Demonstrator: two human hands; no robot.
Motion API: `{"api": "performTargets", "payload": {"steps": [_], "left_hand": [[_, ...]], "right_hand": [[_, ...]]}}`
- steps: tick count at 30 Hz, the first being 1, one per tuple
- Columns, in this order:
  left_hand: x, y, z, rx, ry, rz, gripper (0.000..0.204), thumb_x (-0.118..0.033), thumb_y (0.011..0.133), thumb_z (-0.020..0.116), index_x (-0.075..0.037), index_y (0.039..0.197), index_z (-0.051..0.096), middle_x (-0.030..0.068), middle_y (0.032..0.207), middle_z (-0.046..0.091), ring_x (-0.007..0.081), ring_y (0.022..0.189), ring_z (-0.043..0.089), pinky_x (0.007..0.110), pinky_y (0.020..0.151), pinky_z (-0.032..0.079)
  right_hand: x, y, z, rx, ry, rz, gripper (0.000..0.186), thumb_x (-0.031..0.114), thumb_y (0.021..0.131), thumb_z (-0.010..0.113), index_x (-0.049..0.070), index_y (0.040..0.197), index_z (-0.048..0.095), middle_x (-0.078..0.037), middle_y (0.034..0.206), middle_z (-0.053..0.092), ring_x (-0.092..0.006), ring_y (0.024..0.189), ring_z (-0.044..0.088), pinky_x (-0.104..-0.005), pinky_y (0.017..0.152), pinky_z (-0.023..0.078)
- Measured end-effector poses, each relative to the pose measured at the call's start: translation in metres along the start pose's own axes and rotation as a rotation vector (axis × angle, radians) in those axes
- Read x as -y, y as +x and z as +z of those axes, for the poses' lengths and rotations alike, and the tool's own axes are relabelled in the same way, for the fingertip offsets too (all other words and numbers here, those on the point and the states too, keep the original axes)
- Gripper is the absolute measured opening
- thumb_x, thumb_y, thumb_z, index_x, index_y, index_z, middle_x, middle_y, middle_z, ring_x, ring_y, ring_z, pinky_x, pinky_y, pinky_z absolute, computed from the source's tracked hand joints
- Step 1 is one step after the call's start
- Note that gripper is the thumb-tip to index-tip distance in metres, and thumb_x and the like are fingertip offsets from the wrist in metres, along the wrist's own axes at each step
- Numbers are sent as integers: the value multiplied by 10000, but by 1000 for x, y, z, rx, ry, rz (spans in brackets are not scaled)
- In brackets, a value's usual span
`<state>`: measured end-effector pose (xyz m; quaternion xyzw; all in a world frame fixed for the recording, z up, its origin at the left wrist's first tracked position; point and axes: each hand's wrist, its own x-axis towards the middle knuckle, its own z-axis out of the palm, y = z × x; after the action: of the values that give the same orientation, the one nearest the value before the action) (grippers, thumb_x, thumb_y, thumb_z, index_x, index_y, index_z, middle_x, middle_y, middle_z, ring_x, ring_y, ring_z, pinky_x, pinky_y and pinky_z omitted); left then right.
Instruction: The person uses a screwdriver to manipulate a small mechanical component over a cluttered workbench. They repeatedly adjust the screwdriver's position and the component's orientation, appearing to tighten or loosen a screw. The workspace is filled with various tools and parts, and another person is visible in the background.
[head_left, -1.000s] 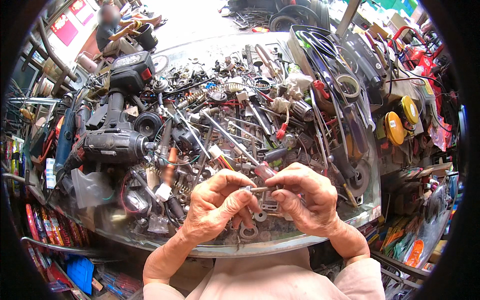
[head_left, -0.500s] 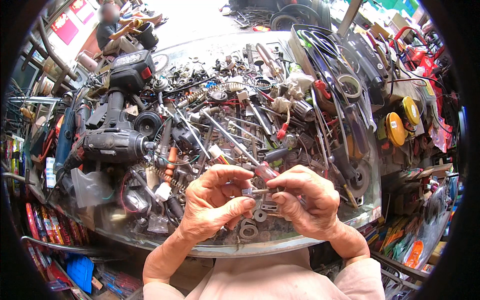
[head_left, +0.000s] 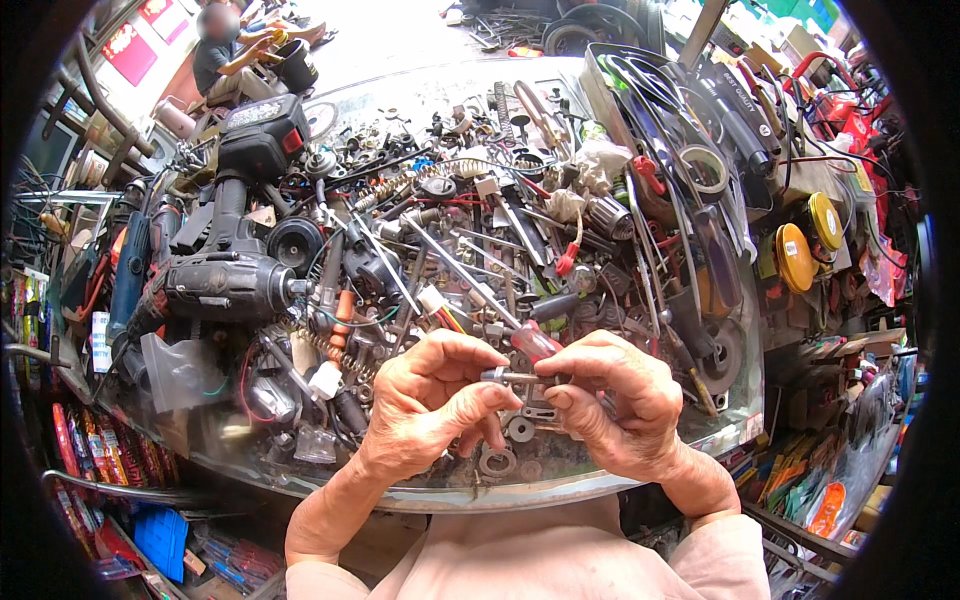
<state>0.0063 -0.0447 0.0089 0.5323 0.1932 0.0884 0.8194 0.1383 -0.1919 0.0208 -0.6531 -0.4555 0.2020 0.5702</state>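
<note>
Over the near edge of the bench, my two hands hold a small metal bolt (head_left: 524,379) level between them. My left hand (head_left: 432,402) pinches its thick silvery end with thumb and forefinger. The thin shank spans the gap to my right hand (head_left: 625,405), whose thumb and fingers close on the dark end, perhaps a nut; the fingers partly hide it. Just behind the bolt lies a screwdriver with a clear red handle (head_left: 536,343), its long shaft pointing to the far left. Flat washers (head_left: 497,461) lie below the hands.
A black cordless impact wrench (head_left: 228,285) with its battery lies on the left. Loose hardware and tools cover the bench. A long tray (head_left: 600,85) of tools and a tape roll (head_left: 703,172) are at right. Yellow round tins (head_left: 792,258) hang beyond. Another person (head_left: 230,65) sits far left.
My left fingers have shifted slightly on the bolt's thick end, which now shows turned and a little more to the left. The right hand has barely moved.
</note>
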Motion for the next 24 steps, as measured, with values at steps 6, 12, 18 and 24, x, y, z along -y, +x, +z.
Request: {"api": "performTargets", "payload": {"steps": [6,12,18,24], "left_hand": [[-2,-3,-8,60,85,-81,237,-239,937,525,-7,926,573,73,703,633,97,487,590,175,383,377],[2,-2,-2,92,36,49,222,-155,910,564,31,1030,584,81,875,595,100,633,619,183,397,398],[-3,-2,-1,48,26,23,272,-50,897,559,27,1157,543,103,901,615,99,649,620,159,389,379],[-1,-3,-5,31,-92,-22,236,-119,919,545,10,1114,516,109,807,655,103,539,610,164,386,378]], "right_hand": [[-7,-1,3,-39,33,-88,190,65,812,663,18,994,632,-64,751,581,-97,520,506,-222,463,390],[-6,-2,7,-81,80,-83,186,55,804,666,17,984,637,-71,733,578,-113,515,499,-229,474,394],[-9,-1,6,-43,2,-122,193,55,806,665,13,991,628,-80,747,580,-118,526,511,-236,482,404],[-7,0,6,-27,-13,-115,193,62,804,669,11,986,629,-75,744,580,-119,525,514,-235,483,405]]}}
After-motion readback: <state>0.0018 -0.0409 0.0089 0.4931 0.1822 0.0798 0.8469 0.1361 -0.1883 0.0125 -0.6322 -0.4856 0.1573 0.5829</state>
